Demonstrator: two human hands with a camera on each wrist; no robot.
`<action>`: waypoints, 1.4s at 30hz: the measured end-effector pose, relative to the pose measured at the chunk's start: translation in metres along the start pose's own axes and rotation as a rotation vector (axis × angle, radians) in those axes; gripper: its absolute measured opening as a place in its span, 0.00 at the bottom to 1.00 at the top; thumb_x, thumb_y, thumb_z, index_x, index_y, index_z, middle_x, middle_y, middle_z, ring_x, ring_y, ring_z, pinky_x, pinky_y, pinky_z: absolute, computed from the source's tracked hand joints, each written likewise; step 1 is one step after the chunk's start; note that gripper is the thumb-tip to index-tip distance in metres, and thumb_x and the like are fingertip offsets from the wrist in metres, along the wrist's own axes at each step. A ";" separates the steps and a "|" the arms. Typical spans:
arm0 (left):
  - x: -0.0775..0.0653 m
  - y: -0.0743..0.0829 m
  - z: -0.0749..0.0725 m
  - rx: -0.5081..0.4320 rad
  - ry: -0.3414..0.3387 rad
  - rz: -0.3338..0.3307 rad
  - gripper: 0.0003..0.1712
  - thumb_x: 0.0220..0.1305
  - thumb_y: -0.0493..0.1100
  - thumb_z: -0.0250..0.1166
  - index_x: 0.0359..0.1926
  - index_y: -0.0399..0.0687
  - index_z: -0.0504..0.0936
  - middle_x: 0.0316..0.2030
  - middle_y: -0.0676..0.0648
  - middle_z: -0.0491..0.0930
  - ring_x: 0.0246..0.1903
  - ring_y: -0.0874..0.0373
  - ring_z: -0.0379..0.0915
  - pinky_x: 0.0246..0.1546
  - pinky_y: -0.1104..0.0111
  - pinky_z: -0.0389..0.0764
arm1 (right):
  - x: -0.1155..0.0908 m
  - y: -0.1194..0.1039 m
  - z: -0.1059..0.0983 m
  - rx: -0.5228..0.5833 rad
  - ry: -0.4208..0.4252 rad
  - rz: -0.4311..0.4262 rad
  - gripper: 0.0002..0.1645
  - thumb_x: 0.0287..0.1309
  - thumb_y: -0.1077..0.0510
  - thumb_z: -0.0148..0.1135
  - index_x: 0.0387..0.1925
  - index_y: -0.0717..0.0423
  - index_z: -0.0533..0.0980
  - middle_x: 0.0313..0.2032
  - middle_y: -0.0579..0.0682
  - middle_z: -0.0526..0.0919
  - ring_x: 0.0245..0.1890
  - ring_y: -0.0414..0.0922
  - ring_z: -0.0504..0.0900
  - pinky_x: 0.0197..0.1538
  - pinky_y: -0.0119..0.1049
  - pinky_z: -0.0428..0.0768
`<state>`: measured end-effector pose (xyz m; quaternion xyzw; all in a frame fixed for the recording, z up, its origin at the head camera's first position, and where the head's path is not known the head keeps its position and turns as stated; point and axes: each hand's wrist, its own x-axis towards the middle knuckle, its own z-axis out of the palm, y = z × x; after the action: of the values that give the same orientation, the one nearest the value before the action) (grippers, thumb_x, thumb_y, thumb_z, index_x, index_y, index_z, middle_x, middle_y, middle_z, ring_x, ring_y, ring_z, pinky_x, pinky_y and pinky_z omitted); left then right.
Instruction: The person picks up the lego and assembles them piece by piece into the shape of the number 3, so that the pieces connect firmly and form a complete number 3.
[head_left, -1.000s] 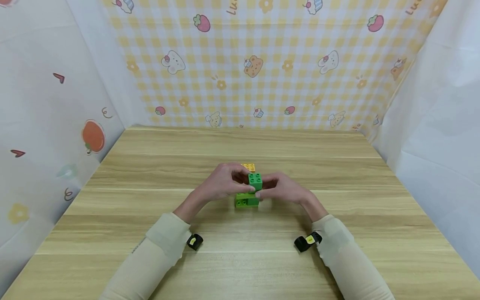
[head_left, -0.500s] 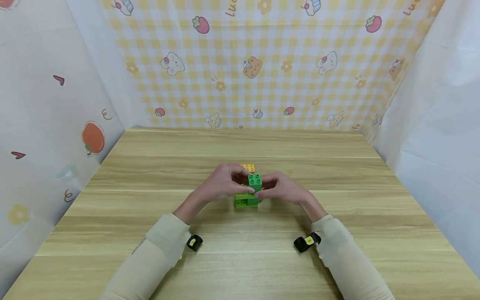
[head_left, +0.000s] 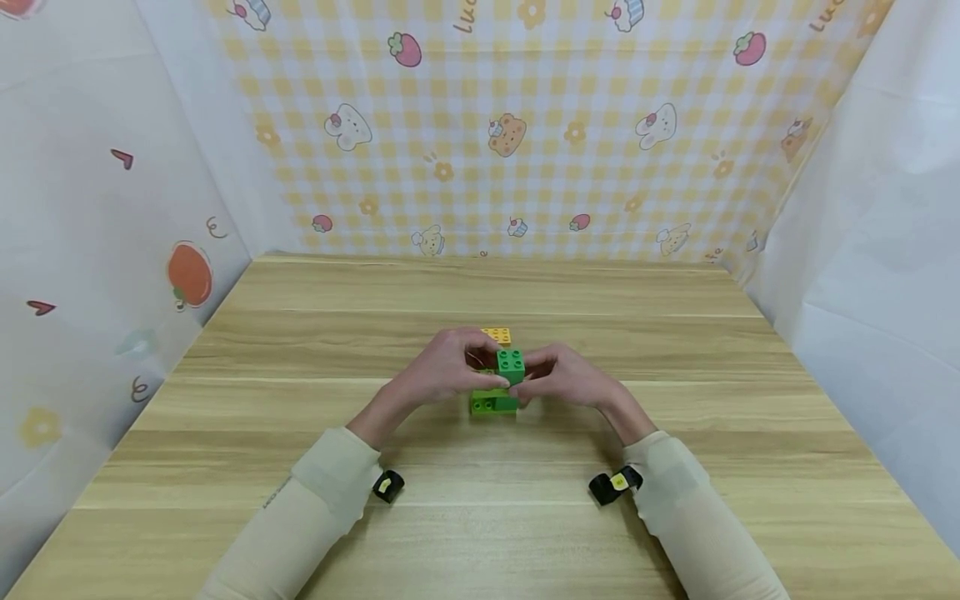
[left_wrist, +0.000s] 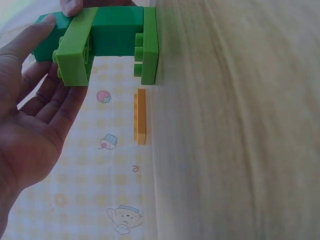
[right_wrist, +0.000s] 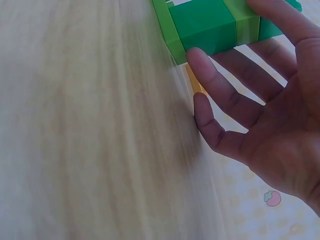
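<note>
A stack of green toy building bricks stands on the table between the hands. At its foot lies a light green brick (left_wrist: 150,47) under a dark green block (left_wrist: 117,32). Above these sits another light green brick (left_wrist: 72,55), overhanging toward the left. A dark green square brick (head_left: 511,366) with studs tops the stack. My left hand (head_left: 446,363) pinches this top brick, thumb in front and fingers behind. From the other side my right hand (head_left: 566,375) grips the upper stack, its thumb against the upper light green brick; its lower fingers lie beside the lower block.
Behind the stack, a flat yellow brick (head_left: 498,336) lies on the wooden table (head_left: 480,517). A patterned cloth (head_left: 480,167) hangs at the back, with white sheets at both sides. Each wrist carries a black camera.
Both hands keep nearly the same hold on the stack. A bit more light green brick shows between my left thumb and fingers; the head view has shifted slightly.
</note>
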<state>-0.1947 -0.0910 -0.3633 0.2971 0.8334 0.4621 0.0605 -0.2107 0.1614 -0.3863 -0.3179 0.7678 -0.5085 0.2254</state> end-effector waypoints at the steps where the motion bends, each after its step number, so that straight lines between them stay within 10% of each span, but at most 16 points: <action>1: 0.000 0.000 0.000 0.005 -0.001 0.000 0.20 0.60 0.44 0.80 0.51 0.42 0.88 0.43 0.48 0.86 0.42 0.59 0.82 0.49 0.66 0.86 | 0.000 0.000 0.000 -0.002 0.001 0.000 0.12 0.69 0.60 0.69 0.50 0.61 0.86 0.40 0.60 0.91 0.38 0.59 0.91 0.51 0.38 0.84; 42: 0.005 0.002 0.001 0.163 -0.095 -0.044 0.21 0.57 0.48 0.82 0.47 0.44 0.87 0.41 0.50 0.85 0.41 0.60 0.79 0.47 0.65 0.83 | -0.004 -0.003 0.002 -0.165 0.079 0.023 0.12 0.63 0.55 0.73 0.48 0.50 0.89 0.40 0.47 0.91 0.35 0.48 0.88 0.39 0.37 0.83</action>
<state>-0.1977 -0.0863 -0.3612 0.3044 0.8706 0.3768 0.0858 -0.2061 0.1621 -0.3838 -0.3064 0.8190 -0.4530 0.1737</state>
